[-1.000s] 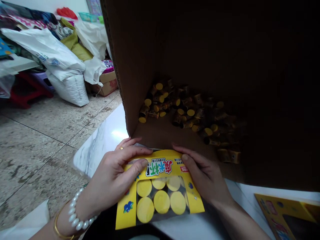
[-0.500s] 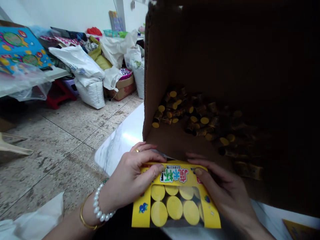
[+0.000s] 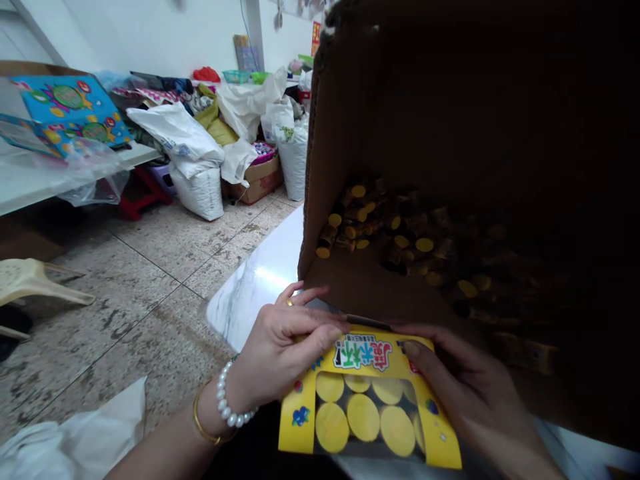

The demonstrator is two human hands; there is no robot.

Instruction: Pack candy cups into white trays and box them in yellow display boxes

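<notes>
A yellow box [image 3: 295,433] with a clear window and colourful printed characters is between my hands, close to my body. Through its window show several round yellow-ended pieces [image 3: 363,417]. My left hand [image 3: 293,353], wearing a ring, a pearl bracelet and a gold bangle, grips the box's upper left edge with thumb and index finger. At the upper right corner my right hand [image 3: 460,380] holds it, thumb on the printed face and fingers behind. Just beyond stands a large cardboard carton [image 3: 345,280] on its side, with many small yellow-capped cylinders [image 3: 425,245] lying in its dark inside.
The carton rests on a white marble-patterned table [image 3: 250,283]. Left of it lie a speckled floor [image 3: 165,320], a cream plastic stool [image 3: 35,283] and white sacks [image 3: 197,187]. A blue printed box [image 3: 75,110] sits on another table [image 3: 130,157].
The view has shifted slightly left, so the scene sits farther right. Both hands still hold the yellow box, which is tilted a little more.
</notes>
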